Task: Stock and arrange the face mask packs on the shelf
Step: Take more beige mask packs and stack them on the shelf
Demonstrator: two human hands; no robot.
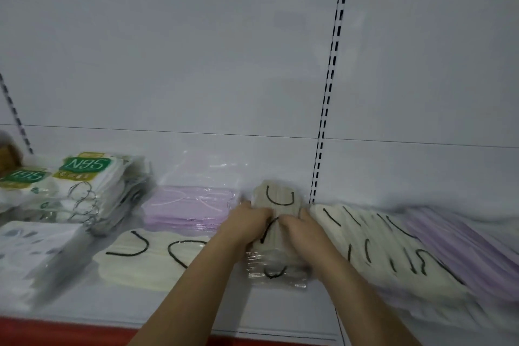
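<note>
Head view: both hands are working one pack, dead centre on the shelf [280, 314].
Grey pack [276, 233]: lying flat, long axis running front to back, far end near the back wall.
Left hand [247, 222]: gripping its left edge, fingers curled over.
Right hand [300, 225]: gripping the right edge; both are equally close.
Right side: cream packs [373, 244] are touching it, so no slack there.
Left side: lilac pack [188, 205] is sitting just beside.
Room: I'd say it's only open toward the front lip.
</note>
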